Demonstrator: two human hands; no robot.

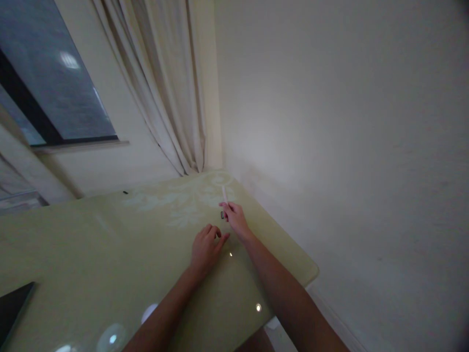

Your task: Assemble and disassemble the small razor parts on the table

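Pale wall [330,146] fills the R side & runs close along one edge of the glossy greenish table [91,244], so prob. limits reach that way. Beige curtain [164,88] hangs past the far edge, w/ a dark-framed window [84,98] to its L; both well apart from the work, so prob. not in the way. Dark flat item [14,310] juts in at the L edge of view, ID unclear. L hand [205,247] is over the tabletop, fingers loosely curled, thumb sticking out w/ a gap to the index; nothing visible in its grip. R hand [235,220] is just beyond it, thumb & fingers pinching the near end of a white stick [224,193], which points away twd the far corner; L hand is close enough to crowd it. Stick looks light & fairly stiff, poss. plastic, so a soft pinch prob. does; thin, might bend if squeezed mid-length. Best hold = near end. Small dark-edged piece [222,214] is just beside the R fingertips, can't tell if touching; looks light, fiddly, best taken by its edges. Black bit [125,192] lies near the far edge, too small to ID, well apart from both hands.
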